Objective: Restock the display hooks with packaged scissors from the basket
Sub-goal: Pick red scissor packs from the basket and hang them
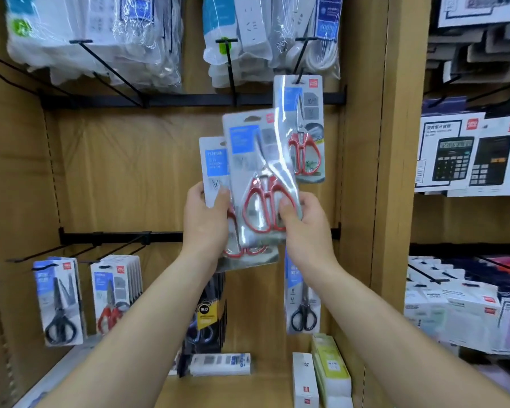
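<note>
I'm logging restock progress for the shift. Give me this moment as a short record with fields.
left hand: grips the rear pack
right hand: grips the front pack, red-handled scissors
upper rail: one hung pack on the right hook
lower rail: black-handled pack and red-handled stack hang at left
basket: not in view

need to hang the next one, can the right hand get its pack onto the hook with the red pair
Probably yes: the right hand grips the front pack just below the hook, and the hook's end juts free past the hung pack.
</note>
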Tool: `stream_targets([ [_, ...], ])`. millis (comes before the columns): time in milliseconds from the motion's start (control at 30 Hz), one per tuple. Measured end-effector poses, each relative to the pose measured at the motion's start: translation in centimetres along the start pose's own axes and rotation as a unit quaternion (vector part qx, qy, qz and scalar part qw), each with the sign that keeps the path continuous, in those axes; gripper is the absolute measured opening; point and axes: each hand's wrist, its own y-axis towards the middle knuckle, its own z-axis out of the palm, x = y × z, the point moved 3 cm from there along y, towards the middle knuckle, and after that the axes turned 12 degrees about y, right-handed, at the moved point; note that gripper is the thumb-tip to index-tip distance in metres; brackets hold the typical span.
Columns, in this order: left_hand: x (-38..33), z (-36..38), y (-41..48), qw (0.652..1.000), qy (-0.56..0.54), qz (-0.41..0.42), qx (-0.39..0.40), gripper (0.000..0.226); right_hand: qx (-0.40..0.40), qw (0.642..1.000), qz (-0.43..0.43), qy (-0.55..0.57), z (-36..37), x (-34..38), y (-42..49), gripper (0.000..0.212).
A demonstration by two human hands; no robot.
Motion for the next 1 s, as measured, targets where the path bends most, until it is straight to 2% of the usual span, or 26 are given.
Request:
stream_targets([
  [167,1.0,-1.3,0.3,0.999,0.036,0.007,-0.012,0.024,-0.077,0.996,-0.022,0.046,-1.0,1.3,3.3,0.011],
  [267,1.3,-1.9,0.7,0.999,0.034,0.009,-0.018,0.026,-0.092,0.993,-0.024,0.074,-1.3,2.5,6.3,0.003],
  [433,1.6,-2.1,1.2,0.999,0.034,0.022,-0.016,0.024,-0.119,0.99,-0.041,0.064,-2.1,4.2,10.2,0.011],
  [567,1.6,-2.2,1.4,0.999,0.034,0.031,-0.02,0.024,-0.127,0.99,-0.034,0.055,-2.3,4.8,11.9,0.01],
  [800,1.9,-2.6,1.8,0.999,0.02,0.028,-0.029,0.025,-0.128,0.991,-0.028,0.029,-2.9,3.5,12.1,0.024],
  [1000,2.0,-2.6,1.9,0.999,0.027,0.027,-0.029,0.027,-0.132,0.991,-0.022,0.018,-3.6,2.6,12.4,0.024],
])
